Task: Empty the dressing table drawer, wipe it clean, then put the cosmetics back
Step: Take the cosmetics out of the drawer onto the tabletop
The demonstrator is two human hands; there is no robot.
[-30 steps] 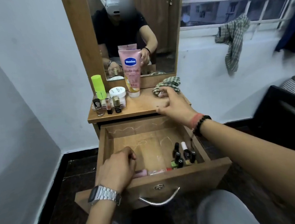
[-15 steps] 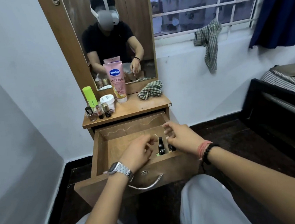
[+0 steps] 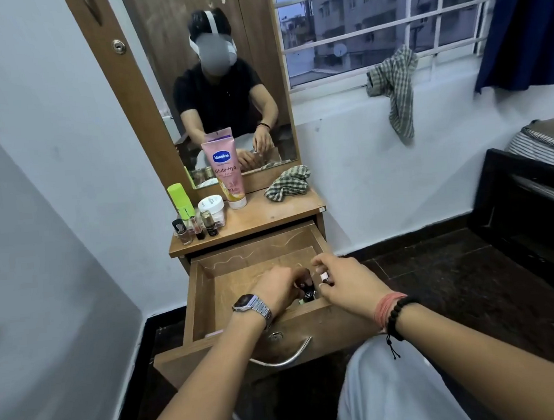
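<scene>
— Two hands in the wooden drawer (image 3: 210, 301)?
— Yes, near-right corner. Left hand (image 3: 280, 289) curls round small dark bottles (image 3: 308, 290).
— And the right hand (image 3: 347, 280)?
— It pinches a slim white-tipped tube (image 3: 324, 276).

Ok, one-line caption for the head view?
Both hands gather small bottles from the open drawer below the mirror.

Single head-worn wide-angle view, looking forward and down from above a seated person's lap. Close to the open brown wooden drawer (image 3: 257, 271), both forearms reaching in from the bottom edge. The wood-framed mirror (image 3: 213, 92) faces the camera and reflects the wearer. Edges bow; the barred window (image 3: 383, 19) sits upper right.
</scene>
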